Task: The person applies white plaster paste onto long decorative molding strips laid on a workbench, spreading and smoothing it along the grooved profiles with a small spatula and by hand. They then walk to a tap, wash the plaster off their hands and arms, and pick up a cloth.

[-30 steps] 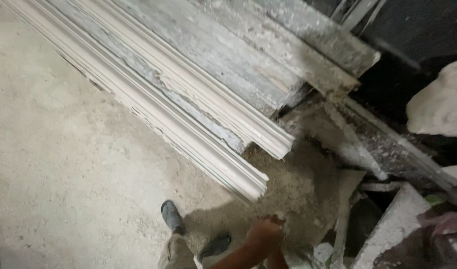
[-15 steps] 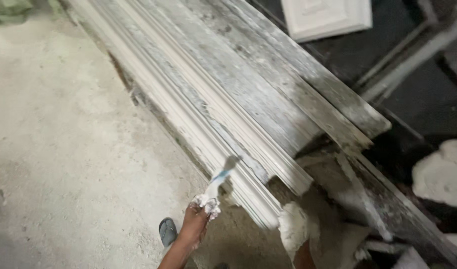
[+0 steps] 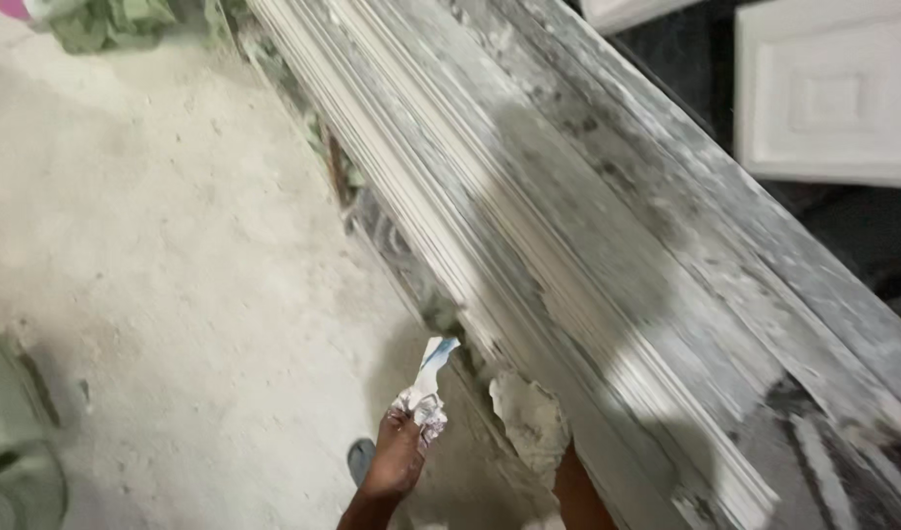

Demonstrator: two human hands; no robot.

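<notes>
Both hands work plaster: left hand (image 3: 397, 456) grips scraper (image 3: 429, 378) beside mouldings (image 3: 529, 245).

A plaster-caked scraper (image 3: 429, 378), blade pale blue and white, tilts up toward the long grey moulding (image 3: 568, 275) that runs from the frame's top centre to its lower right.

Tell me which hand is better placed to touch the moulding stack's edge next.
Right, probably. The right hand, caked in plaster, sits against the moulding stack; the left hand holds a small blade out beside its edge.
</notes>
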